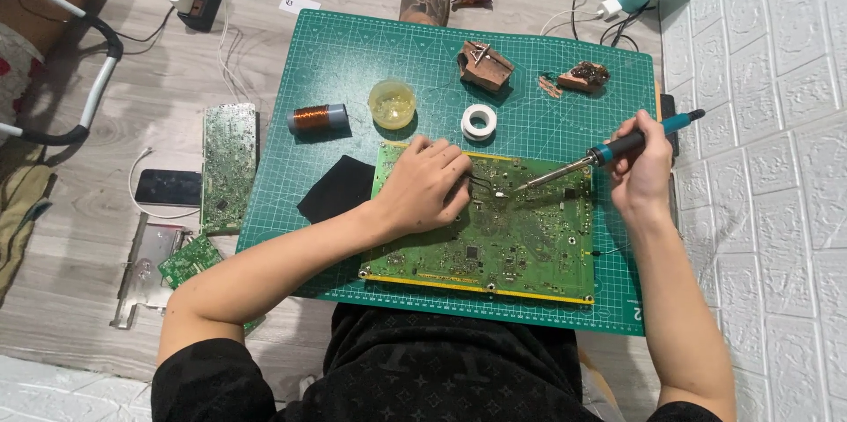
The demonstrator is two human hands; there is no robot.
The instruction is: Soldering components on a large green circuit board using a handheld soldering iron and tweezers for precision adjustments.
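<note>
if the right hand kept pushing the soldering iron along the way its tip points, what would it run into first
The right hand aims the soldering iron down and left. Its tip seems all but on the green circuit board, by the tweezers under the left hand. Probably the board first, then the tweezer tips; depth is unclear.

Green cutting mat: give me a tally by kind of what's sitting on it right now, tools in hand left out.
On the green cutting mat:
Large circuit board: 1
Copper wire spool: 1
Round yellow tub: 1
White tape roll: 1
Black cloth: 1
Brown holders at the far edge: 2
Total: 7
</note>
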